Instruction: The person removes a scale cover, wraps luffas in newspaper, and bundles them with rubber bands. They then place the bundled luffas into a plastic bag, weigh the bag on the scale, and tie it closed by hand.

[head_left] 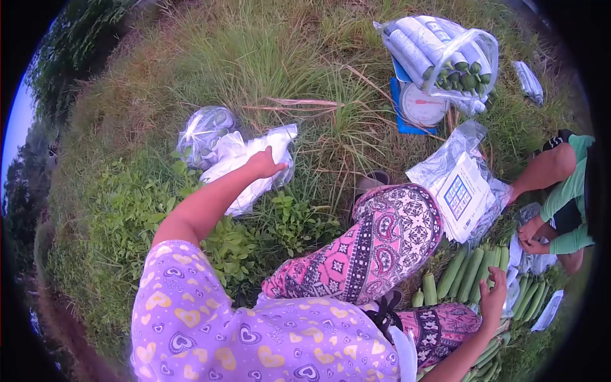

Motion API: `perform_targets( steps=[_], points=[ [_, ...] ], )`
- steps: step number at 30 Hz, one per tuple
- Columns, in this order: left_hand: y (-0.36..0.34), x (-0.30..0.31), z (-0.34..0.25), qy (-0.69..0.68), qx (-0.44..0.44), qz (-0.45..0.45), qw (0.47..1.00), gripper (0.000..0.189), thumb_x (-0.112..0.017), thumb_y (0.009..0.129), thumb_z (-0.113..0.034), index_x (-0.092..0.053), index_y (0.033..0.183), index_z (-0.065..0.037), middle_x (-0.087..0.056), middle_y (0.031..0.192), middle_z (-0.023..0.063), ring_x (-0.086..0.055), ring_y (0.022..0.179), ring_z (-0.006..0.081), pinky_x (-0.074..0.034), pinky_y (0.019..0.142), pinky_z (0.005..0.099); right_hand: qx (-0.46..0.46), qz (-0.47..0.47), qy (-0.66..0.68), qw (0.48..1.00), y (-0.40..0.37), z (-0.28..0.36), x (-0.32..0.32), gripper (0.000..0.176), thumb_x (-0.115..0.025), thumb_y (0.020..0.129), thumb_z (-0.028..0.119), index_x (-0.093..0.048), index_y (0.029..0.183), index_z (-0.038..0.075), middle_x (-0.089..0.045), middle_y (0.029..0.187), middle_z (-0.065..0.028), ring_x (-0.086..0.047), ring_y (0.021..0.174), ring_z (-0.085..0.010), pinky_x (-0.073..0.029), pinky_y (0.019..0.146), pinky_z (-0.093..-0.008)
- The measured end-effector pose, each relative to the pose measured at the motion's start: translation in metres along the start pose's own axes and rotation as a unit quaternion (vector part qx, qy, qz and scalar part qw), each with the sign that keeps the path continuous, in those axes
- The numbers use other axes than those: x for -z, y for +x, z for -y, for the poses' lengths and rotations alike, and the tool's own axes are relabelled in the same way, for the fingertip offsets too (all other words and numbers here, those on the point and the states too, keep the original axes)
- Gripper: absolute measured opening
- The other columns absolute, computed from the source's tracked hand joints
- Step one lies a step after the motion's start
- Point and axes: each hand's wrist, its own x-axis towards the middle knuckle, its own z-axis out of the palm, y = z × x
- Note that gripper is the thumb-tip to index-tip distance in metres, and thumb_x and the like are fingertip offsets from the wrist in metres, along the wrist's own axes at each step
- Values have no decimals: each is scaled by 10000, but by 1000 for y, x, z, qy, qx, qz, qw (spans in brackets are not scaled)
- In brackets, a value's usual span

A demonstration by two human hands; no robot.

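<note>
My left hand [264,164] reaches out over white plastic bags [245,181] lying on the grass, its fingers apart and overlapping the plastic in this view. Just behind these sits a tied clear bag [207,135] with greenish contents. My right hand [493,298] is raised beside my knee with fingers spread and nothing in them. Near it, long green gourds [471,274] lie side by side on the ground, and more gourds [487,360] show under my right forearm. A stack of printed paper sheets [459,200] in clear plastic lies just past my knee.
A dial scale [423,107] with blue sides carries a clear bag of paper-wrapped gourds [439,54]. Another wrapped bundle [528,83] lies at far right. A person in green sleeves [573,191] crouches at right, hands [531,234] together over plastic. Leafy plants [140,204] grow at left.
</note>
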Motion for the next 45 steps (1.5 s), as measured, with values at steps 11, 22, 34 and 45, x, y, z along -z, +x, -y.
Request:
perform_targets(
  steps=[11,22,34,45],
  points=[
    [49,13,46,141,12,200,970,279,-595,821,-323,-712,790,-72,-690,817,78,-660,696,182,-529,611,313,-113,31,180,977,31,-80,-52,273,-602,809,24,-592,1077,-27,-628,974,-103,-589,903,-179,-470,799,-306],
    [-142,317,206,172,293,-296,893,253,-572,762,-152,-682,938,-6,-652,995,197,-625,960,346,-500,835,419,-117,82,270,952,51,-83,-58,253,-568,842,88,-583,1057,-46,-625,967,-82,-575,896,-164,-450,825,-292],
    [-269,459,-51,-508,-369,-280,726,362,-441,938,-246,-552,1155,21,-626,1119,126,-579,1010,194,-439,902,318,34,-136,301,943,52,-90,-47,248,-561,818,17,-577,1060,-36,-612,989,-95,-573,934,-174,-449,829,-303],
    [-293,119,-457,-199,-638,322,671,214,-476,966,-256,-500,882,-60,-636,1093,155,-583,1061,193,-427,924,337,274,-428,179,842,11,58,36,656,-766,610,110,-511,1213,101,-395,1377,-126,-360,1286,-322,-311,1048,-435]
  ],
)
